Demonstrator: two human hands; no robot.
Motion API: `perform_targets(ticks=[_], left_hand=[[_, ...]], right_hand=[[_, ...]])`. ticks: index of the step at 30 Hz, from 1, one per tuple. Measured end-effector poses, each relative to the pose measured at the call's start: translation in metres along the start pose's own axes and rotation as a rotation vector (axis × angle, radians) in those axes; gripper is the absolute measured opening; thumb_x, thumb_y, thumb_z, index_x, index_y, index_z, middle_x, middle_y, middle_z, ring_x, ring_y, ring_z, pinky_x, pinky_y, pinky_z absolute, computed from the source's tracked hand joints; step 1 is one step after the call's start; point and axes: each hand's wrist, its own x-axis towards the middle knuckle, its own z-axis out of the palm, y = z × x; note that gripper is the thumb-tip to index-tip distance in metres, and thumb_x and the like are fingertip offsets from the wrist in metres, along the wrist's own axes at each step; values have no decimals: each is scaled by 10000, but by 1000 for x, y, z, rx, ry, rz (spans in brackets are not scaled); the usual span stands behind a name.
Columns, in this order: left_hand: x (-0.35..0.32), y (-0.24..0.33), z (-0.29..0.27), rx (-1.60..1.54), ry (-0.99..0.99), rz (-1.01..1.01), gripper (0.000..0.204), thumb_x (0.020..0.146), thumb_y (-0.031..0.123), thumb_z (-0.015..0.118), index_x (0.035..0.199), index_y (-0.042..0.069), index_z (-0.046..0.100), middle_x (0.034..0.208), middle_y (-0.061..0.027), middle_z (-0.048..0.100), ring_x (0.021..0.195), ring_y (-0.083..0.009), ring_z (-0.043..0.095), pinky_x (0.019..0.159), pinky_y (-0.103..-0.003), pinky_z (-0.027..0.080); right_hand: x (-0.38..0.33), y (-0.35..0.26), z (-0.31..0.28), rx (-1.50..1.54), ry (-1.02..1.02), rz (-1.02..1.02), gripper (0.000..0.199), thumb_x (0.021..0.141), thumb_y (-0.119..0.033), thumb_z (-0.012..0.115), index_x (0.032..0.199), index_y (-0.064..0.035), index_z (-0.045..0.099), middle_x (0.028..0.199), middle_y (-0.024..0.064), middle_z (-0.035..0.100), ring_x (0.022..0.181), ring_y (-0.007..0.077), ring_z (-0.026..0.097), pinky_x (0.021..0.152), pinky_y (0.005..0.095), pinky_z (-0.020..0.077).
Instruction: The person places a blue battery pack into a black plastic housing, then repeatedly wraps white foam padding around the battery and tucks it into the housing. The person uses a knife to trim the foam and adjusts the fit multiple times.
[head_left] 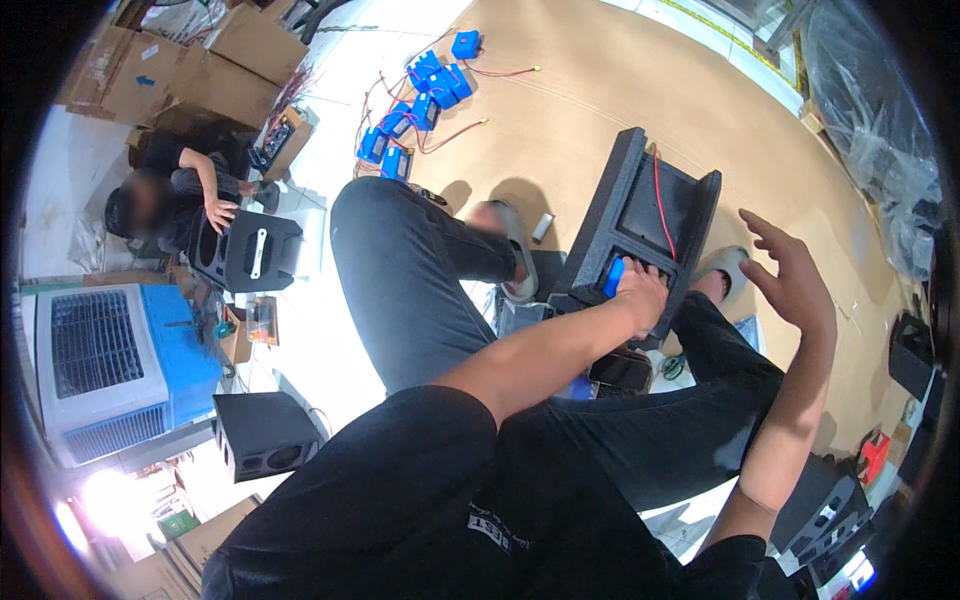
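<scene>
A black speaker box (pixel 608 215) with a textured coat and open compartments stands between my legs. My left hand (pixel 643 292) reaches into its nearer compartment, with bent fingers on a blue battery pack (pixel 614 277) that they partly cover. A red wire (pixel 660 200) runs across the larger compartment beyond it. Raised to the right of the box, my right hand (pixel 795 275) is empty, with its fingers apart. On the cardboard and tiles ahead lie several more blue battery packs (pixel 440 88) with red leads.
A dark phone (pixel 622 370) and scissors (pixel 673 367) lie just under the box. At left, a person (pixel 185 190) crouches by another black speaker box (pixel 245 250). A blue and white air cooler (pixel 125 365), a black speaker (pixel 265 435) and cardboard boxes (pixel 190 75) stand on that side; plastic wrap (pixel 870 150) lies at right.
</scene>
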Motion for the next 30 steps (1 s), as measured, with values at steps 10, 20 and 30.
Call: perform_targets(ticks=[10, 20, 30], left_hand=[[-27, -38, 6, -185, 184, 215, 1148, 588, 364, 966, 1546, 20, 435, 1502, -232, 507, 1439, -424, 454, 1222, -557, 317], [-58, -100, -29, -388, 682, 300, 346, 835, 180, 754, 1129, -1, 728, 1117, -175, 705, 1087, -370, 670, 989, -462, 545], [-73, -142, -57, -393, 419, 133, 539, 860, 237, 780, 1309, -21, 631, 1257, -193, 670, 1177, -387, 652, 1032, -483, 525]], right_hand=[[13, 39, 18, 11, -87, 78, 607, 884, -141, 747, 1460, -55, 578, 1247, 255, 708, 1106, 347, 716, 968, 441, 561], [7, 59, 55, -6, -209, 18, 494, 908, -131, 762, 1372, -13, 639, 958, 181, 745, 853, 262, 724, 797, 381, 582], [7, 52, 66, -27, -290, 230, 355, 884, -130, 740, 1215, -5, 710, 946, 217, 736, 824, 382, 717, 776, 458, 558]])
